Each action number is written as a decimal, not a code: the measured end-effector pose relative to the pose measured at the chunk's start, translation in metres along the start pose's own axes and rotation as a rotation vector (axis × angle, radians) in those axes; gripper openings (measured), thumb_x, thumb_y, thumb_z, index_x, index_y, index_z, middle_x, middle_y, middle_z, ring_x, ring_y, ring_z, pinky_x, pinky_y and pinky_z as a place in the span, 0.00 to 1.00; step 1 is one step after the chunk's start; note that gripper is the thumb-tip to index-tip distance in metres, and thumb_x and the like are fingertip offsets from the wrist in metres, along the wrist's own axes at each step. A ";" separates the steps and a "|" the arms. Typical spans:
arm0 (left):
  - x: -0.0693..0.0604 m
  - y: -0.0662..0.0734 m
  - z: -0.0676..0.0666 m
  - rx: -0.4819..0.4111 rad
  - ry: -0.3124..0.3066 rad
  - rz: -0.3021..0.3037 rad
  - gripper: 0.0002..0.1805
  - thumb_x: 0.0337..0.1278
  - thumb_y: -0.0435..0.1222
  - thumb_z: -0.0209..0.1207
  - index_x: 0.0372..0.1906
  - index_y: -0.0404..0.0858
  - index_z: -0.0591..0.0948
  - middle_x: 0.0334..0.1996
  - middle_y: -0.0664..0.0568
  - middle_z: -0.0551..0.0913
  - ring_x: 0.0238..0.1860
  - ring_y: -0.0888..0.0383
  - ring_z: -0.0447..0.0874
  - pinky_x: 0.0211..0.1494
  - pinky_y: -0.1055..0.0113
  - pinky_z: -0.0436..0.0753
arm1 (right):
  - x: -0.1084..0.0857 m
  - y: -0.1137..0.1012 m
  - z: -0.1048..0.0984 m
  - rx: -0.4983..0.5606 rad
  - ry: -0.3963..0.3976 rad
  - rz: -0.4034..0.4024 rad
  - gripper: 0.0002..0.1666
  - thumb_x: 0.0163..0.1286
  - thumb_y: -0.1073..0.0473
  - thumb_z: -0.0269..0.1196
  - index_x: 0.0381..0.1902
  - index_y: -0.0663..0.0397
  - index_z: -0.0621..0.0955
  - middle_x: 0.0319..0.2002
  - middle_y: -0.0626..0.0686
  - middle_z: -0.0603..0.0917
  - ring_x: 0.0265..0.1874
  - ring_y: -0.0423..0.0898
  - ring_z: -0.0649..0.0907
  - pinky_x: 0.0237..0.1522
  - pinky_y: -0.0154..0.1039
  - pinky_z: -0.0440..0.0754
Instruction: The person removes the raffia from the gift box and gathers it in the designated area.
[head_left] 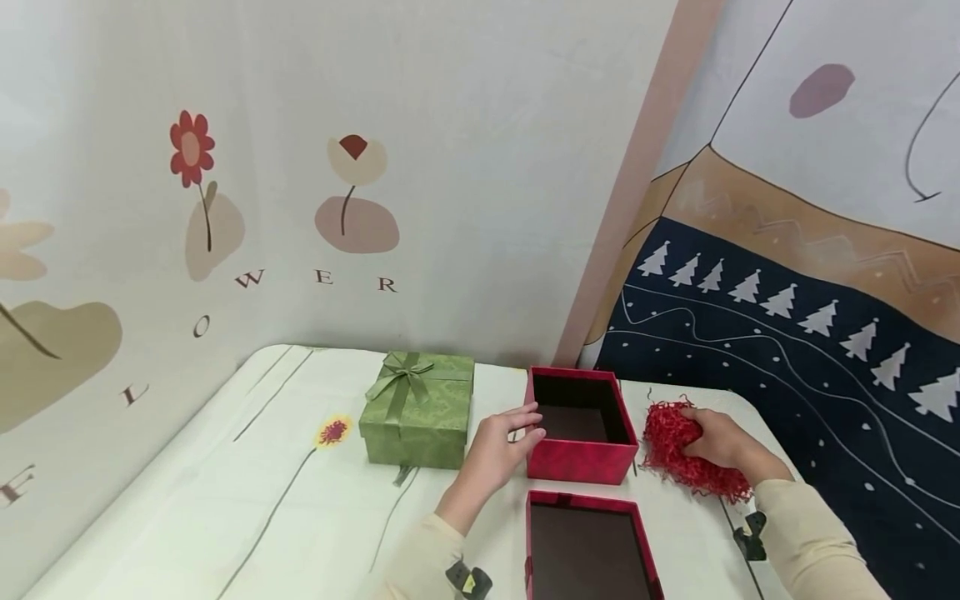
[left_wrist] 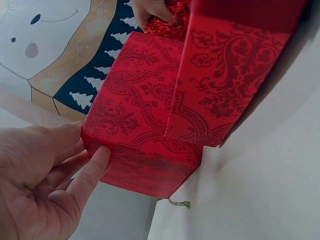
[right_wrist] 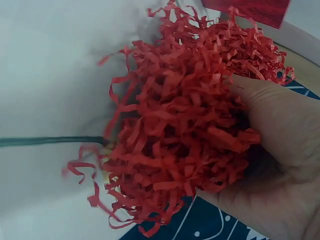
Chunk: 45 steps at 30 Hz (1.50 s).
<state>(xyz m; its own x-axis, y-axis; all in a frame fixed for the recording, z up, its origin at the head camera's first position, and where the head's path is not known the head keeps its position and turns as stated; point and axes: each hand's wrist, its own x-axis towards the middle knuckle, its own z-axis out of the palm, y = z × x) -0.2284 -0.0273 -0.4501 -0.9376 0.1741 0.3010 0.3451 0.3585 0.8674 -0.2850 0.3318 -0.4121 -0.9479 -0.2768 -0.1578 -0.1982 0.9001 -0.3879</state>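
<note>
My left hand [head_left: 495, 450] is at the left rim of an upright red box [head_left: 577, 461], whose dark inside shows. In the left wrist view, the thumb lies on the patterned outer wall and a fingertip passes behind the rim, so the left hand [left_wrist: 45, 175] pinches the box [left_wrist: 135, 95] there. To the right of the box, my right hand [head_left: 723, 437] grips a bundle of red shredded paper [head_left: 671, 433]. Close up, thumb and fingers curl round the crinkled paper strips [right_wrist: 180, 115]; some fingertips are hidden beneath them.
The red lid [head_left: 588, 546] lies inside-up in front of the box. A green gift box [head_left: 442, 417] with a ribbon bow stands to the left. All rest on a white flower-printed cloth [head_left: 262, 517]. Printed curtains [head_left: 480, 167] hang behind.
</note>
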 end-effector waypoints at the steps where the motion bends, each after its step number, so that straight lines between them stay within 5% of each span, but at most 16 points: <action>1: 0.000 0.001 0.000 0.003 -0.001 -0.001 0.15 0.69 0.34 0.65 0.56 0.33 0.87 0.65 0.48 0.82 0.69 0.46 0.76 0.65 0.52 0.81 | 0.000 0.000 0.002 0.002 -0.008 0.005 0.37 0.61 0.71 0.71 0.65 0.81 0.70 0.54 0.77 0.79 0.51 0.67 0.80 0.56 0.66 0.80; 13: -0.003 0.008 -0.002 0.006 -0.014 0.001 0.16 0.69 0.34 0.65 0.57 0.32 0.86 0.65 0.47 0.81 0.70 0.46 0.75 0.65 0.52 0.81 | -0.008 0.001 0.015 0.038 -0.053 0.096 0.46 0.62 0.63 0.72 0.71 0.77 0.64 0.61 0.81 0.71 0.56 0.72 0.75 0.57 0.70 0.78; 17: -0.002 0.011 -0.003 0.008 -0.012 0.004 0.16 0.70 0.34 0.65 0.58 0.33 0.86 0.65 0.47 0.81 0.70 0.46 0.75 0.66 0.52 0.80 | -0.013 -0.003 0.012 -0.027 0.003 0.095 0.52 0.61 0.54 0.75 0.74 0.71 0.62 0.62 0.83 0.66 0.58 0.77 0.71 0.58 0.78 0.72; 23: 0.000 0.014 -0.005 0.007 0.005 0.007 0.16 0.69 0.34 0.65 0.57 0.33 0.87 0.65 0.50 0.82 0.69 0.48 0.76 0.67 0.53 0.79 | -0.023 -0.016 0.012 -0.035 0.186 0.080 0.58 0.64 0.37 0.72 0.76 0.67 0.60 0.67 0.83 0.62 0.64 0.81 0.63 0.61 0.84 0.59; 30: 0.000 0.017 -0.006 -0.022 -0.001 0.000 0.17 0.70 0.35 0.65 0.60 0.33 0.85 0.66 0.49 0.81 0.71 0.46 0.74 0.63 0.52 0.82 | -0.047 -0.042 0.015 0.048 0.310 -0.029 0.42 0.80 0.44 0.56 0.75 0.73 0.63 0.69 0.83 0.61 0.66 0.81 0.64 0.57 0.82 0.68; 35: -0.004 0.017 -0.007 -0.016 -0.029 -0.021 0.18 0.71 0.33 0.63 0.62 0.33 0.84 0.69 0.47 0.78 0.71 0.45 0.73 0.59 0.57 0.85 | -0.064 -0.074 0.025 0.077 0.327 -0.097 0.41 0.78 0.46 0.61 0.75 0.70 0.65 0.71 0.77 0.63 0.68 0.77 0.65 0.58 0.78 0.71; 45: -0.024 0.020 -0.019 0.217 -0.139 0.016 0.16 0.73 0.35 0.61 0.61 0.39 0.85 0.69 0.47 0.78 0.70 0.46 0.75 0.64 0.51 0.82 | -0.063 -0.116 0.040 0.033 0.311 -0.158 0.43 0.72 0.50 0.67 0.75 0.67 0.67 0.74 0.75 0.62 0.73 0.75 0.59 0.68 0.79 0.56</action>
<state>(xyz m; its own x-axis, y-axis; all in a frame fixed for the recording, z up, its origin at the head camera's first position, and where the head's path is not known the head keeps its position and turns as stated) -0.2002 -0.0416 -0.4328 -0.9222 0.3005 0.2433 0.3748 0.5406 0.7532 -0.1921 0.2320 -0.3932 -0.9378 -0.2912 0.1890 -0.3451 0.8416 -0.4155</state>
